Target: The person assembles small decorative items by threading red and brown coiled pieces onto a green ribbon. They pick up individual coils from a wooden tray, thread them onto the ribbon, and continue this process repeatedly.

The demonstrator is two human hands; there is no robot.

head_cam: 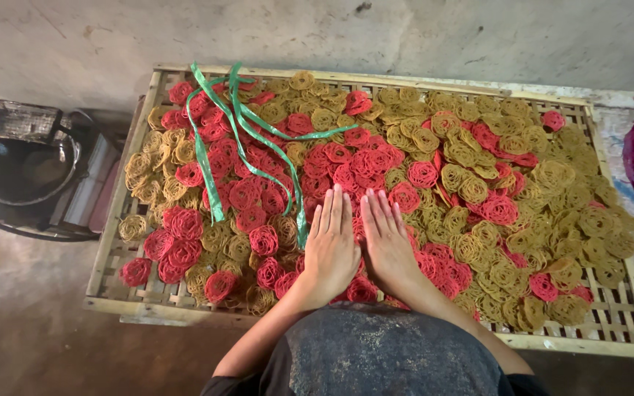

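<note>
Entry: I am seeing both hands, left hand and right hand, lying flat and released on red spiral crackers. Crackers are covering the bamboo tray; green straps lying loose, none bundled yet, I judge.

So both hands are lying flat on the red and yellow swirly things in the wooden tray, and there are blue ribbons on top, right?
Almost. In the head view the ribbons are green, not blue. The left hand and right hand do lie flat on the red and yellow swirly things in the wooden tray.
</note>
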